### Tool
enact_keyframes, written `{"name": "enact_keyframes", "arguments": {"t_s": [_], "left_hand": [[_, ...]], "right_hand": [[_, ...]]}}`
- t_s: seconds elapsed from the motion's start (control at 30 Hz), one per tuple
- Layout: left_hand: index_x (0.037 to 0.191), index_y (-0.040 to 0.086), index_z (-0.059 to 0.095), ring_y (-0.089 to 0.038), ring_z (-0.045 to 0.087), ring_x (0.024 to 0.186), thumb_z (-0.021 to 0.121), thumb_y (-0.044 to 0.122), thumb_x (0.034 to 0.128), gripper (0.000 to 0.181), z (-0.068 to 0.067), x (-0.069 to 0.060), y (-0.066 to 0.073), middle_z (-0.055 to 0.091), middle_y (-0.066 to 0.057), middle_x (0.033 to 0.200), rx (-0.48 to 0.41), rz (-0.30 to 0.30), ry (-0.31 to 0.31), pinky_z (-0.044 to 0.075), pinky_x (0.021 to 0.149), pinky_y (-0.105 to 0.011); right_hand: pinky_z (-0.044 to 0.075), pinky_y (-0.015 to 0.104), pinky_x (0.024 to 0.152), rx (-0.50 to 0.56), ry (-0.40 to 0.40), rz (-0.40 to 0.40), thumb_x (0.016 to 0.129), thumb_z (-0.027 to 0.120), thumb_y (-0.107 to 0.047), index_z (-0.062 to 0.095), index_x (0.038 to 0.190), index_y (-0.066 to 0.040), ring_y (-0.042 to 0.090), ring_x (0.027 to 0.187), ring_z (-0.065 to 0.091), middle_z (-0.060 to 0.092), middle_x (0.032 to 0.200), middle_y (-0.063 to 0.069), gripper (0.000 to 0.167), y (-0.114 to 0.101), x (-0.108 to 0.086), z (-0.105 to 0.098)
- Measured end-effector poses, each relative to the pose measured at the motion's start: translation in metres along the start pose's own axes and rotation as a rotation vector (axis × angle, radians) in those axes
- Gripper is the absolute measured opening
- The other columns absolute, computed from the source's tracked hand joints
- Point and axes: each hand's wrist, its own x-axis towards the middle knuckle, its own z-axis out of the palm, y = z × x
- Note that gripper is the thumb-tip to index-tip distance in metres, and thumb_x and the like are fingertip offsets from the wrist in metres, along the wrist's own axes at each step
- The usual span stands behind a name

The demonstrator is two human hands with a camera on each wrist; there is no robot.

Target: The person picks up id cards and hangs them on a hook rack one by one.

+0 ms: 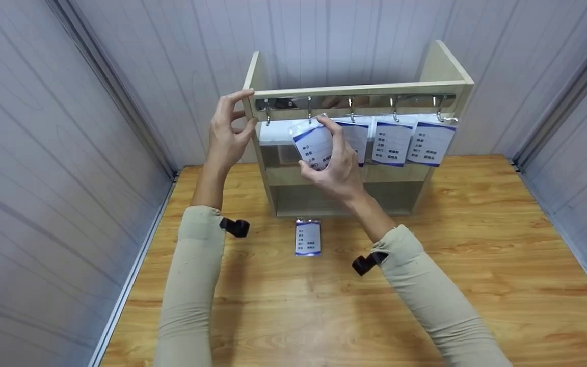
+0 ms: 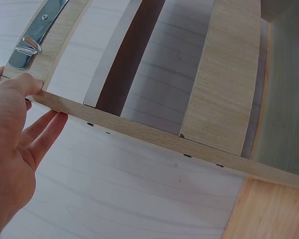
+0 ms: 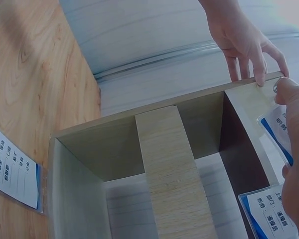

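My left hand [image 1: 226, 133] grips the upper left edge of a small wooden shelf [image 1: 395, 175], thumb on the front and fingers round the side. In my right hand [image 1: 342, 171] a clear-sleeved name badge [image 1: 310, 142] with a blue-and-white card is held, tilted, its top just below the second hook [image 1: 310, 109] from the left. Whether the badge hangs on that hook, I cannot tell. Beyond it, a badge [image 1: 358, 137] partly hidden by my right hand and two more badges, one [image 1: 389, 142] beside the other [image 1: 431, 143], hang under the hooks to the right.
A metal hook rail [image 1: 372, 101] runs along the shelf's top front board; its leftmost hook [image 1: 267, 109] carries no badge. Another badge [image 1: 307, 238] lies flat on the wood-grain floor [image 1: 283, 306] in front of the shelf. Pale panelled walls [image 1: 69, 153] stand on both sides and behind.
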Motion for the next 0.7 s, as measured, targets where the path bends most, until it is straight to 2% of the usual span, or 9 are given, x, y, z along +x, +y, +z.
{"name": "enact_keyframes", "arguments": {"t_s": [0.5,0.7], "left_hand": [[0.154,0.01,0.063,-0.042,0.076,0.13,0.07,-0.001,0.1028,0.053,0.0005,0.0019,-0.0016,0.059,-0.018,0.158,-0.011,0.011,0.012,0.073,0.094,-0.058],[0.154,0.011,0.063,-0.041,0.077,0.129,0.07,0.0,0.1029,0.053,0.0001,0.002,-0.0014,0.059,-0.018,0.157,-0.008,0.009,0.01,0.073,0.094,-0.057]], "right_hand": [[0.07,0.05,0.085,0.007,-0.015,0.025,0.083,0.091,-0.011,0.048,0.159,0.003,0.042,0.11,0.07,0.062,0.156,0.029,0.089,0.0073,0.0014,0.0035],[0.068,0.049,0.089,-0.008,-0.015,0.036,0.083,0.09,-0.011,0.048,0.16,0.001,0.039,0.111,0.069,0.063,0.154,0.027,0.089,0.0087,0.0012,0.0037]]}}
